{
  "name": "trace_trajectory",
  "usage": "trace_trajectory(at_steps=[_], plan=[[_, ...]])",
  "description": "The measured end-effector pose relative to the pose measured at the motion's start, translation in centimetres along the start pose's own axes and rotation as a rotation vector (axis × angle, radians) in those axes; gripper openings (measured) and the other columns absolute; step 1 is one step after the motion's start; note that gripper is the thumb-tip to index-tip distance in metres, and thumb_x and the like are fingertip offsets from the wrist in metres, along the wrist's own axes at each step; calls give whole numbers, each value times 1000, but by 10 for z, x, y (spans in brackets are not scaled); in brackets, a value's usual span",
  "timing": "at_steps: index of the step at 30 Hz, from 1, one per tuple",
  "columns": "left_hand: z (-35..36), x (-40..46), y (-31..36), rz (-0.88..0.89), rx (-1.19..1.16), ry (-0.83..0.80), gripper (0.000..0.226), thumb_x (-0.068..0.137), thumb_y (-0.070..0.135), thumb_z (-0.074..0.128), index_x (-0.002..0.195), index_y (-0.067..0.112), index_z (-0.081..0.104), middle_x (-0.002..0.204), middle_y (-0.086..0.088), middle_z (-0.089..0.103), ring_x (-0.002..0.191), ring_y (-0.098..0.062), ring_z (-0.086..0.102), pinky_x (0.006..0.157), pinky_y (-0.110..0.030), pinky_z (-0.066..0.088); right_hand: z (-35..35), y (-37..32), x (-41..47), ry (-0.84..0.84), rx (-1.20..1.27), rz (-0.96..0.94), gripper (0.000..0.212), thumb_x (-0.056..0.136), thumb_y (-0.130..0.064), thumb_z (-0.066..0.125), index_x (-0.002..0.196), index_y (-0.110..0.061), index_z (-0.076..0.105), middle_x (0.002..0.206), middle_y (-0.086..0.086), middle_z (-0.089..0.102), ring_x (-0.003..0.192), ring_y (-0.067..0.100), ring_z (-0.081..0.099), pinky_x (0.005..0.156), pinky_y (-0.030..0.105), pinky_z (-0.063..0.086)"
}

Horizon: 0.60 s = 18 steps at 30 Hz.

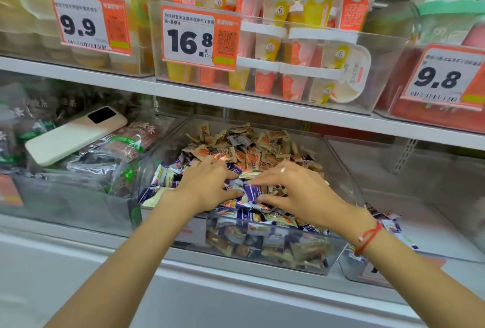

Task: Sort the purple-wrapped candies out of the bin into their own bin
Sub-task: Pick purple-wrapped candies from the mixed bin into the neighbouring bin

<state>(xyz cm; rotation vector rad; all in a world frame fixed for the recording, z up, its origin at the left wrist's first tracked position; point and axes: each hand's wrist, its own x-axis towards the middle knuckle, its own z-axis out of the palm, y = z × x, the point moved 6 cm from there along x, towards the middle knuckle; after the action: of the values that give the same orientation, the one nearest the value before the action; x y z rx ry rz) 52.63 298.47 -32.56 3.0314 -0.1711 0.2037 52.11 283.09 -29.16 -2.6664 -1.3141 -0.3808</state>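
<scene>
Both hands are working in the clear middle bin (265, 249) on the lower shelf, which is holding a heap of mixed candies (252, 154): tan-and-orange ones piling at the back, purple candies (246, 213) gathering toward the front. The left hand (207, 188) is lying on the heap with fingers bent, its thumb and fingertips closing on a purple wrapper (252, 191) between the 2 hands. The right hand (294, 191) (a ring is showing on 1 finger, a red string on the wrist) is pinching that same wrapper from the other side. A few purple candies are lying in the right bin (393, 225). A phone (76, 134) is resting on packets in the left bin (65, 204).
</scene>
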Motion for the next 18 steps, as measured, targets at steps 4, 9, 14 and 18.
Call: trace_trajectory(at_steps=[4, 9, 14, 18], plan=[[-8, -4, 2, -19, 13, 68, 50, 86, 55, 57, 126, 26, 58, 118, 2, 56, 117, -21, 39, 91, -34, 31, 7, 17, 17, 17, -165, 37, 40, 92, -44, 56, 132, -38, 55, 116, -9, 68, 105, 13, 58, 70, 29, 48], [-14, -10, 1, 9, 7, 126, 42, 86, 53, 60, 117, 25, 56, 114, 2, 60, 110, -18, 48, 81, -29, 35, -4, 55, 33, -23, -270, 272, 27, 93, -26, 56, 118, -19, 63, 95, 4, 59, 98, 29, 61, 74, 34, 47], [-14, -15, -7, 12, 34, 153, 47, 87, 57, 55, 122, 25, 60, 109, -3, 59, 105, -23, 53, 80, -32, 39, -24, 51, 10, 141, -154, 274, 45, 93, -36, 58, 136, -34, 48, 99, -3, 68, 99, 22, 62, 71, 33, 45], [-17, -20, -3, 81, 72, 231, 37, 92, 52, 50, 117, 27, 60, 111, 3, 61, 113, -18, 46, 87, -31, 31, -19, 34, -4, 140, -59, 151, 38, 94, -37, 57, 132, -38, 52, 110, -10, 65, 104, 12, 55, 75, 33, 50]])
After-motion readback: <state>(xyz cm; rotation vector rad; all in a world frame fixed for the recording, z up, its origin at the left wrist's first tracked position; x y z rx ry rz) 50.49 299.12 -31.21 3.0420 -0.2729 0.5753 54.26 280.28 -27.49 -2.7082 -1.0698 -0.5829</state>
